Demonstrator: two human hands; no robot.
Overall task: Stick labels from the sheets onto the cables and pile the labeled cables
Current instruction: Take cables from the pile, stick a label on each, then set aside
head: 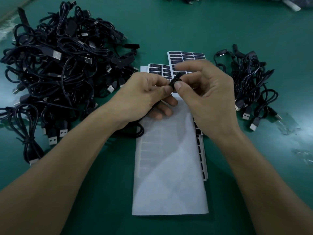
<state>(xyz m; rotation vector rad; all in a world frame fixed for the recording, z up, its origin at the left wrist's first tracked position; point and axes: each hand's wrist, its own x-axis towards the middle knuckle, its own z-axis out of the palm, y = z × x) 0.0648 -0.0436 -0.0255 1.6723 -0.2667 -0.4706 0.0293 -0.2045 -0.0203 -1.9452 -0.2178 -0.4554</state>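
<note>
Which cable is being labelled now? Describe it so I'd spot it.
On the green table, find the white label sheets lying between the big cable heap and the small cable heap. Above them, the left hand and right hand pinch the black end of one cable; no other cable is held.

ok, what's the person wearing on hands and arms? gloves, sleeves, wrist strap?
Nothing that shows. Left hand and right hand are bare: no gloves or rings. Both forearms are bare to the frame edge: no sleeves, watch or wrist strap in view. Nails are short.
</note>
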